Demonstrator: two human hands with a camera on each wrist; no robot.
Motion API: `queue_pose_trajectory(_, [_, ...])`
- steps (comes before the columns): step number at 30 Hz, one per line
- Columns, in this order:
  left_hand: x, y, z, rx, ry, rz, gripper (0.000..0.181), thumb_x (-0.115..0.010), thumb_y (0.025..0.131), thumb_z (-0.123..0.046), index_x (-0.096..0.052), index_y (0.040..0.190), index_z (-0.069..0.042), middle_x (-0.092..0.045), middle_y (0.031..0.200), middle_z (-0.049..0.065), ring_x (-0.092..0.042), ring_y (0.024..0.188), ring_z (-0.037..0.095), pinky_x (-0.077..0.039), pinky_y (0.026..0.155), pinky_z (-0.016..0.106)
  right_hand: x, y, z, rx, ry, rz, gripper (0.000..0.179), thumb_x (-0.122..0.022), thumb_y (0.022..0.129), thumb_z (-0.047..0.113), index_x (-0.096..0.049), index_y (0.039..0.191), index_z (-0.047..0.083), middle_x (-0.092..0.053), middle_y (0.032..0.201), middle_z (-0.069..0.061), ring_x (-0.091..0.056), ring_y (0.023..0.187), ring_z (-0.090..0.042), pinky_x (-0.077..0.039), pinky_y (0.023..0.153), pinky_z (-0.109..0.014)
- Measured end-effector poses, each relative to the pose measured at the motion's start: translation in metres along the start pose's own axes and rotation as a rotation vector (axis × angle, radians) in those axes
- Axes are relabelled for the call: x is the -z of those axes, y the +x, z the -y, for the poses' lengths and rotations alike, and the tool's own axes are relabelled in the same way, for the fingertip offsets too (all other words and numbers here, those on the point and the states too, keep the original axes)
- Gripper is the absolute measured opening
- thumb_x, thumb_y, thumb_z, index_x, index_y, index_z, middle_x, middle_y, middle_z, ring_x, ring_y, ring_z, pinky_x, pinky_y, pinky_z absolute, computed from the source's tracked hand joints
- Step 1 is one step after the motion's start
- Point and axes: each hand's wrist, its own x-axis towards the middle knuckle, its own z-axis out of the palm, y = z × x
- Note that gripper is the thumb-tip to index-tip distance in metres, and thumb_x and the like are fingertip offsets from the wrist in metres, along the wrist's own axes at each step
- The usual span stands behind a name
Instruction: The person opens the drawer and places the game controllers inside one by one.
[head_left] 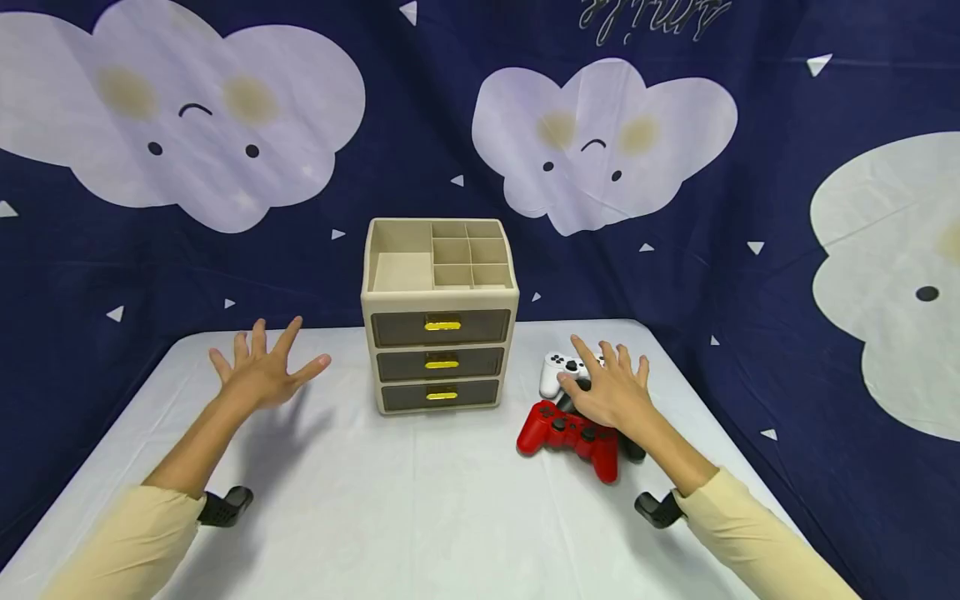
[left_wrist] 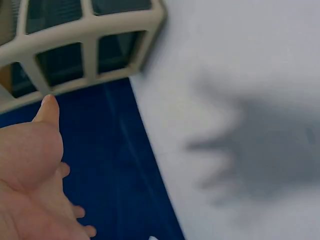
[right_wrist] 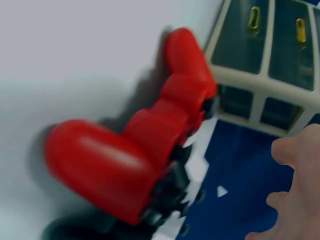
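Observation:
My left hand [head_left: 262, 377] hovers over the left side of the white table, fingers spread and holding nothing; its shadow falls on the cloth. My right hand [head_left: 613, 393], also spread, is above a group of game controllers at the right. Nearest the front lies a red controller [head_left: 558, 429]. Behind it a white controller [head_left: 553, 375] shows partly past the fingers. A black controller [head_left: 633, 450] is mostly hidden under the right hand and the red one. In the right wrist view the red controller [right_wrist: 110, 165] looms large, apart from the fingers.
A beige organizer [head_left: 438, 296] with three dark drawers and gold handles stands at the back middle, its top divided into open compartments. The white table [head_left: 360, 500] meets a dark blue curtain [head_left: 420, 150] printed with clouds. A black wrist device [head_left: 225, 506] sits on each forearm.

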Motion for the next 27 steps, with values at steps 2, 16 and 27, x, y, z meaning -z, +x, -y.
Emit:
queue_pose_trajectory(2, [0.008, -0.001, -0.007, -0.030, -0.002, 0.023, 0.100, -0.040, 0.095, -0.077, -0.004, 0.164, -0.014, 0.009, 0.158, 0.045, 0.008, 0.143, 0.068, 0.012, 0.105, 0.085, 0.004, -0.001, 0.006, 0.016, 0.002, 0.001, 0.074, -0.045, 0.101, 0.060, -0.026, 0.163, 0.024, -0.030, 0.159, -0.031, -0.019, 0.147, -0.056, -0.002, 0.114, -0.078])
queue_pose_trajectory(16, [0.063, -0.006, -0.075, -0.252, -0.016, 0.070, 0.096, -0.045, 0.099, -0.069, 0.004, 0.165, -0.018, -0.003, 0.161, 0.040, -0.010, 0.147, 0.062, -0.011, 0.109, 0.084, 0.033, -0.010, 0.052, 0.129, 0.128, 0.005, 0.064, -0.049, 0.100, 0.055, -0.042, 0.156, 0.025, -0.057, 0.145, -0.016, -0.051, 0.131, -0.040, -0.023, 0.104, -0.067])
queue_pose_trajectory(27, [0.080, 0.009, -0.108, -0.344, -0.254, 0.149, 0.096, -0.048, 0.104, -0.055, 0.020, 0.161, -0.017, 0.008, 0.168, 0.024, -0.008, 0.152, 0.052, -0.018, 0.119, 0.069, 0.047, -0.007, 0.072, 0.122, 0.420, 0.128, 0.052, -0.054, 0.099, 0.053, -0.057, 0.143, 0.025, -0.070, 0.128, -0.013, -0.066, 0.117, -0.030, -0.051, 0.100, -0.054])
